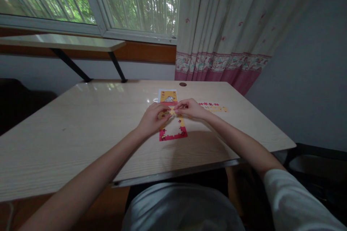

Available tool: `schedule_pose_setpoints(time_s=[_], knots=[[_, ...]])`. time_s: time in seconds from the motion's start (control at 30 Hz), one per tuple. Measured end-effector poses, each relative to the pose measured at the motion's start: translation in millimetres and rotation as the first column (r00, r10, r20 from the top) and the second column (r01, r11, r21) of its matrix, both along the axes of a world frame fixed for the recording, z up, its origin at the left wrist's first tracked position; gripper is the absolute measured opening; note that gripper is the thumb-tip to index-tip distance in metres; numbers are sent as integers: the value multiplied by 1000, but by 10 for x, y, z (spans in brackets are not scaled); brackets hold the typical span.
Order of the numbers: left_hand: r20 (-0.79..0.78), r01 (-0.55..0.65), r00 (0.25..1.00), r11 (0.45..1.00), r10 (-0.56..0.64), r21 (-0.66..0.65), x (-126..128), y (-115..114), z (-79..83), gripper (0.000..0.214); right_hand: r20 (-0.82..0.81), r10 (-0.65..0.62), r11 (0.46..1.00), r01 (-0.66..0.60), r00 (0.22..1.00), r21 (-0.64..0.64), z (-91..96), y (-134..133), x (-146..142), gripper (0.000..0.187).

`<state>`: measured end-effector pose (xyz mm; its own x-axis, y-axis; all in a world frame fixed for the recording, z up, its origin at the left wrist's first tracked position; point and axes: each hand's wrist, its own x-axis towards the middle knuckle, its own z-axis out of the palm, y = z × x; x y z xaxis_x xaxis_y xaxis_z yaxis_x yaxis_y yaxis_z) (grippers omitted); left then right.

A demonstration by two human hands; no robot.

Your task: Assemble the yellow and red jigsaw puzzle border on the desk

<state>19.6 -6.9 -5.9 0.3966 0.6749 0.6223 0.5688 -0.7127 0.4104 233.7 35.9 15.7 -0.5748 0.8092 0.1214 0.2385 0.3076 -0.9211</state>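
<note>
A partly assembled jigsaw puzzle point(173, 137) lies on the desk in front of me, its red and yellow border framing a bare middle. Over its upper part, my left hand point(153, 118) and my right hand point(191, 108) meet with thumbs and fingertips pinched together. Between the fingertips shows a small yellow jigsaw piece point(172, 112), partly hidden by them. Just beyond the hands lies a picture card point(168, 96) with a white cartoon animal on orange. Loose red and yellow jigsaw pieces point(214, 108) lie in rows to the right of my right hand.
The pale wooden desk point(89, 130) has a round cable hole point(183, 84) near its back edge. A raised shelf point(89, 42) on black supports stands at the back left. Behind are a barred window and a floral curtain point(217, 43). A dark chair point(320, 173) is at the right.
</note>
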Motion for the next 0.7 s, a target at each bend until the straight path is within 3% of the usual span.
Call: schedule_pose_setpoints(time_s=[0.1,0.2,0.3,0.43,0.53,0.7], knots=[[2,-17,1000,1000,17,1,-3,-4,19,15,17,-30,999,29,999,43,-24,12,-33,25],[12,-33,999,999,33,11,-15,-12,51,15,26,-119,979,113,993,168,-47,-27,-47,24],[33,-68,997,997,67,24,-42,-2,73,16,54,-253,895,212,966,394,-62,-87,-26,20],[37,-88,996,995,87,43,-77,34,68,18,133,-331,755,178,934,631,-84,-138,15,17],[30,-90,996,995,88,51,-87,51,50,17,176,-351,702,134,920,700,-102,-155,13,20],[32,-77,997,994,74,72,-90,57,32,17,215,-368,665,94,904,741,-123,-171,-26,22]])
